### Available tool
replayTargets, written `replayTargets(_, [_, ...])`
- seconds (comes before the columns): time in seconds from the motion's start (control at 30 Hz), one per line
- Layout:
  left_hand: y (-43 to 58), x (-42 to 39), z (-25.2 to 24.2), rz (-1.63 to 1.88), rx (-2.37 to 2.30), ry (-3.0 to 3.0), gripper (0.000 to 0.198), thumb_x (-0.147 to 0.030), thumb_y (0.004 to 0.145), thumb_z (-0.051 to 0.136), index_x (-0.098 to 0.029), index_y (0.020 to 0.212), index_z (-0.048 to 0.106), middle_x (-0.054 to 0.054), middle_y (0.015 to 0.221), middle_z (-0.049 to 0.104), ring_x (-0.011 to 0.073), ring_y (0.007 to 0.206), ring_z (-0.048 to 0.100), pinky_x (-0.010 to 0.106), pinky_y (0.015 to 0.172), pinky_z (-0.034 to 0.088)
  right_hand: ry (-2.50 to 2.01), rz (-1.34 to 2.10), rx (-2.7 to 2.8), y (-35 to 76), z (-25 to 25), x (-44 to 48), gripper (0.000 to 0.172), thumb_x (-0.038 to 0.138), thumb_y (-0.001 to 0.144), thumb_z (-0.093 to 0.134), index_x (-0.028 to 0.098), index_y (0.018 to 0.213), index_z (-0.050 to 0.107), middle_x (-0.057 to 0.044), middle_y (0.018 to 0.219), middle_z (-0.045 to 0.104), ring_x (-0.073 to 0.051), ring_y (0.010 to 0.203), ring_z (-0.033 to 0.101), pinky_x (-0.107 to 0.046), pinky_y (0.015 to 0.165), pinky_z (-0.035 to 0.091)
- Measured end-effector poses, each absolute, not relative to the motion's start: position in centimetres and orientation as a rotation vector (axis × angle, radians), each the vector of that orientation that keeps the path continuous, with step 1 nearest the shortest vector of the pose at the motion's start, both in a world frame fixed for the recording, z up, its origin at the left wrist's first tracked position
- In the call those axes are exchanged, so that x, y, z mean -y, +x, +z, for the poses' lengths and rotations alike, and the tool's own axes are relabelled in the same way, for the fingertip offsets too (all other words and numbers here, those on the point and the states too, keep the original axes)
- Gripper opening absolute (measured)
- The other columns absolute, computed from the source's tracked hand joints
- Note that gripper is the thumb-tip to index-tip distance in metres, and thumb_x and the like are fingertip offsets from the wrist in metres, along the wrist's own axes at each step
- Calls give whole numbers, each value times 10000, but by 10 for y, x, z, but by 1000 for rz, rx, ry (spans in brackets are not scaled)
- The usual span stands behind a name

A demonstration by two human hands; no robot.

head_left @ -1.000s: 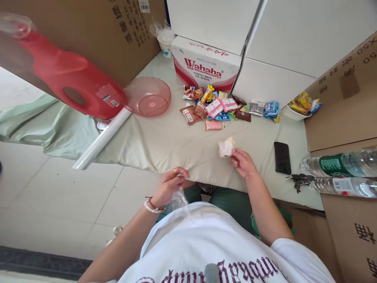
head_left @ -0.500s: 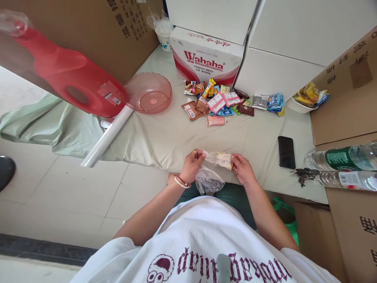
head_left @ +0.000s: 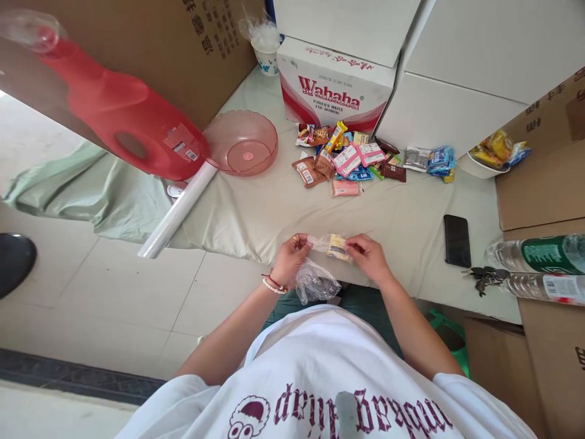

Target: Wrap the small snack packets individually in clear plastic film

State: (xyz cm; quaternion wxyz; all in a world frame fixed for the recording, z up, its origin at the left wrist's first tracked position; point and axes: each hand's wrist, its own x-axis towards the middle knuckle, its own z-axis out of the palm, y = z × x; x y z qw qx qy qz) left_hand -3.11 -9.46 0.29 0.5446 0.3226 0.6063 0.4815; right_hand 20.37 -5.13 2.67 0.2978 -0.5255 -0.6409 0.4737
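My left hand (head_left: 290, 261) pinches the edge of a clear plastic bag (head_left: 316, 281), whose crumpled lower part hangs over my lap. My right hand (head_left: 368, 258) has its fingers closed on the right end of a small yellow snack packet (head_left: 337, 245) with a dark band across it. Clear film stretches between the packet and my left fingers; whether the packet lies inside the bag I cannot tell. Both hands are just above the cloth's front edge. Farther back lies a pile of wrapped snacks (head_left: 350, 160), with a pink packet (head_left: 346, 188) nearest me.
On the cloth (head_left: 256, 213) stand a pink clear bowl (head_left: 242, 143), a red jug (head_left: 132, 122) and a white roll (head_left: 178, 210). Behind the snacks is a Wahaba carton (head_left: 336, 85). To the right are a phone (head_left: 457, 241), keys (head_left: 484, 277) and water bottles (head_left: 543, 253).
The snack packet has turned between my hands and now shows its yellow side with a dark band. My right fingers have shifted on its end. The view has swung slightly left.
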Motion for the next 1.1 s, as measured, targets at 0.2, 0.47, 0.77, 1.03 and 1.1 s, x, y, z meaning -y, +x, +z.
replayTargets(0.2, [-53,85,-1,1173,-1516,642,412,-524,727,768,-212,937,599,-38,747,581,117,636,485,270,632,397,-1429,1420,907,243,25,45,355,494,674,881,250,860,702,26,759,590,-114,596,421,-264,530,362])
replayTargets(0.47, [-54,98,16,1136,-2049,1435,317,-230,871,603,-173,1178,656,132,1217,643,218,940,657,382,910,522,-1753,648,1487,248,26,58,229,374,896,601,245,1049,712,-100,1129,652,-202,747,580,-416,741,536])
replayTargets(0.77, [-26,85,26,521,-1785,2171,347,-215,1011,517,-192,1308,694,121,1010,729,274,1002,635,354,777,498,-1348,515,2456,212,36,46,251,247,1000,594,227,1171,777,-130,1003,720,-346,1147,546,-515,974,487])
replayTargets(1.03, [-51,117,13,884,-1544,2673,223,-155,1003,537,-191,1081,742,110,1138,742,217,877,583,336,762,510,-1235,842,2392,223,43,69,293,405,1072,543,247,1010,781,-69,901,732,-247,907,628,-409,835,536])
replayTargets(1.1, [-53,122,9,909,-1494,2701,223,-133,1002,535,-195,1058,742,97,1117,753,204,845,572,323,741,511,-1306,739,2388,215,46,60,259,400,1057,574,248,1111,777,-91,997,739,-269,972,622,-416,845,540])
